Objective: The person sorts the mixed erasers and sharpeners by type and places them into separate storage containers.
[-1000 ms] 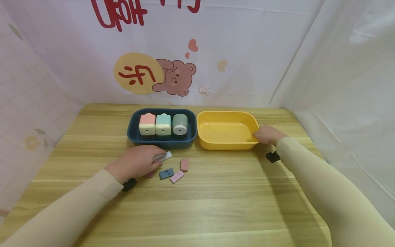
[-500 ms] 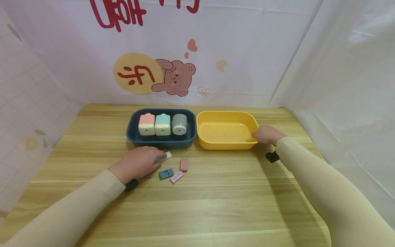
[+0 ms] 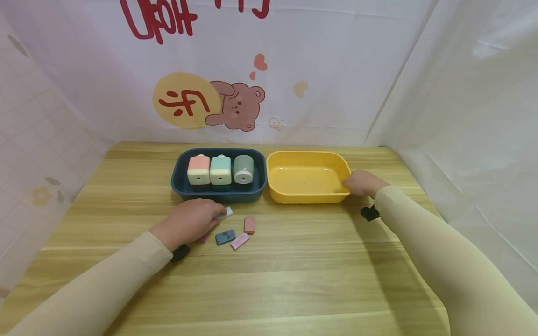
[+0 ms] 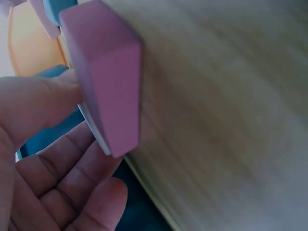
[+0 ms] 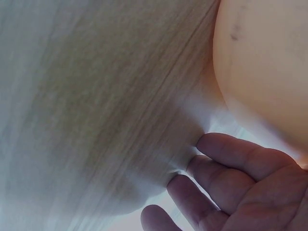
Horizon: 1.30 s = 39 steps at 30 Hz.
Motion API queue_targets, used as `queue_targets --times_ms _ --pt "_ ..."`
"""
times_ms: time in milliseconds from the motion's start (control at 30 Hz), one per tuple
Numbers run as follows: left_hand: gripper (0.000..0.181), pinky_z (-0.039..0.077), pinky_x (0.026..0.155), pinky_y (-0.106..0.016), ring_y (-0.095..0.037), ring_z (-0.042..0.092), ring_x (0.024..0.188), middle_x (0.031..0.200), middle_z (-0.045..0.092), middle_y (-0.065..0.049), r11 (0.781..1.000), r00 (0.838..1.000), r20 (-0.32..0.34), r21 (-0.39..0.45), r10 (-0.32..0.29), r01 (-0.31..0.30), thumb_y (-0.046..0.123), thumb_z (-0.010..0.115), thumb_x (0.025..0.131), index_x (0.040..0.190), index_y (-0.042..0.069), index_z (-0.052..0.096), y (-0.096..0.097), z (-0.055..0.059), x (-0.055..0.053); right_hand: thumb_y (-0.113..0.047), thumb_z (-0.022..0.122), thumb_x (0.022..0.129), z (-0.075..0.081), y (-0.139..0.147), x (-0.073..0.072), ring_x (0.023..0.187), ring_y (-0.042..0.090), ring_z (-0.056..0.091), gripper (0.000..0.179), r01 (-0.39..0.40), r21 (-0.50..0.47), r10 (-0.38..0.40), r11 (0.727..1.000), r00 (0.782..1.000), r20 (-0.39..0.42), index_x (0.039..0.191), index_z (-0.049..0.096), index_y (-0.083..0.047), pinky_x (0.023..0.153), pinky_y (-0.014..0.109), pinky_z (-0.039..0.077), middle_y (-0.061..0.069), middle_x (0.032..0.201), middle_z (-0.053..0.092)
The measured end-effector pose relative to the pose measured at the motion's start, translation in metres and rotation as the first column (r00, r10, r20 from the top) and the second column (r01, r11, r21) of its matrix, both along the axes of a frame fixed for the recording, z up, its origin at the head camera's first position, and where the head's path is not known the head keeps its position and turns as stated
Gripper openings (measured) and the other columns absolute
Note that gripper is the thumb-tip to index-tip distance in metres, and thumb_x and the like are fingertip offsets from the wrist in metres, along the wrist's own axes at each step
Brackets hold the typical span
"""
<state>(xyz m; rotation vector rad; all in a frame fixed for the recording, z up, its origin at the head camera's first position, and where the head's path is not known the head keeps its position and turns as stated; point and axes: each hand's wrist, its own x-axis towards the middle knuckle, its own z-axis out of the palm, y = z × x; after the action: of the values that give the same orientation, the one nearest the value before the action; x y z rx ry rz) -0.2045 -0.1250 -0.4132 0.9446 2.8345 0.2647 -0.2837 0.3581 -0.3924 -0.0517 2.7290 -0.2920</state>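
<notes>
In the head view my left hand [image 3: 191,223] pinches a white eraser [image 3: 228,212] in front of the navy tub [image 3: 252,196]. Only the eraser's far end shows past the fingers. Partly hidden under this hand lies a magenta eraser [image 3: 203,239], which fills the near part of the left wrist view [image 4: 113,91]. My right hand [image 3: 362,183] holds the right end of a yellow tub [image 3: 308,199], its thumb side at the rim. In the right wrist view, its fingers [image 5: 226,147] are bent beside the tub's outer wall.
Right of the left hand lie a blue-grey eraser [image 3: 225,237], a lilac eraser [image 3: 240,241] and a dusty-pink eraser [image 3: 250,225]. Inside the navy tub are a pink-and-cream container [image 3: 199,170], a mint-and-cream one [image 3: 220,170] and a grey-and-white one [image 3: 244,169].
The left fingers have moved slightly forward and closed further over the white eraser, covering more of it. My right hand and the tubs stay in place; the view shifts slightly.
</notes>
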Motion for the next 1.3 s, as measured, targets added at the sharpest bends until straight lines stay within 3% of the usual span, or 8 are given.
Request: queue_targets --times_ms 200,467,700,1100,1300 --pt "0.019 0.061 0.092 -0.043 -0.015 0.061 0.088 0.103 0.074 0.003 1.0 1.0 0.001 0.017 0.004 -0.004 0.017 0.073 0.099 0.118 0.015 0.075 0.001 -0.001 0.0 -0.029 0.045 0.096 0.0 0.0 0.0 0.069 0.023 0.053 0.029 0.008 -0.013 -0.008 1.0 1.0 0.005 0.075 0.054 -0.011 0.063 0.031 0.041 0.005 0.073 0.053" --pt "0.021 0.061 0.095 -0.044 -0.015 0.062 0.09 0.106 0.074 0.002 1.0 1.0 0.006 0.013 0.008 -0.008 0.017 0.073 0.099 0.12 0.015 0.075 0.002 0.001 0.002 -0.028 0.045 0.097 -0.001 0.001 0.0 0.07 0.024 0.054 0.03 -0.001 0.003 0.001 1.0 1.0 -0.003 0.076 0.055 -0.011 0.064 0.032 0.042 0.005 0.073 0.053" --pt "0.018 0.06 0.088 -0.041 -0.014 0.062 0.088 0.101 0.073 0.005 1.0 1.0 -0.008 0.025 0.017 -0.017 0.012 0.07 0.099 0.115 0.017 0.075 0.003 0.002 0.002 -0.03 0.044 0.097 0.0 0.0 0.0 0.078 0.026 0.056 0.029 -0.005 0.023 0.005 1.0 1.0 0.003 0.079 0.056 -0.011 0.072 0.035 0.043 0.007 0.077 0.054" --pt "0.019 0.06 0.092 -0.042 -0.015 0.068 0.096 0.106 0.075 0.004 1.0 0.998 -0.069 0.029 -0.007 0.009 0.015 0.069 0.1 0.118 0.018 0.076 0.007 0.009 0.006 -0.03 0.044 0.097 0.0 0.0 0.0 0.078 0.027 0.057 0.029 0.003 0.014 -0.003 1.0 1.0 0.01 0.081 0.057 -0.009 0.073 0.035 0.044 0.007 0.077 0.054" --pt "0.021 0.06 0.092 -0.04 -0.014 0.068 0.096 0.109 0.076 0.005 0.999 0.998 -0.068 0.036 -0.014 0.016 0.017 0.069 0.101 0.12 0.019 0.076 0.011 0.014 0.008 -0.029 0.044 0.097 0.0 0.0 0.0 0.077 0.026 0.056 0.029 -0.002 0.017 0.002 1.0 1.0 0.003 0.078 0.055 -0.011 0.071 0.034 0.043 0.007 0.076 0.053"
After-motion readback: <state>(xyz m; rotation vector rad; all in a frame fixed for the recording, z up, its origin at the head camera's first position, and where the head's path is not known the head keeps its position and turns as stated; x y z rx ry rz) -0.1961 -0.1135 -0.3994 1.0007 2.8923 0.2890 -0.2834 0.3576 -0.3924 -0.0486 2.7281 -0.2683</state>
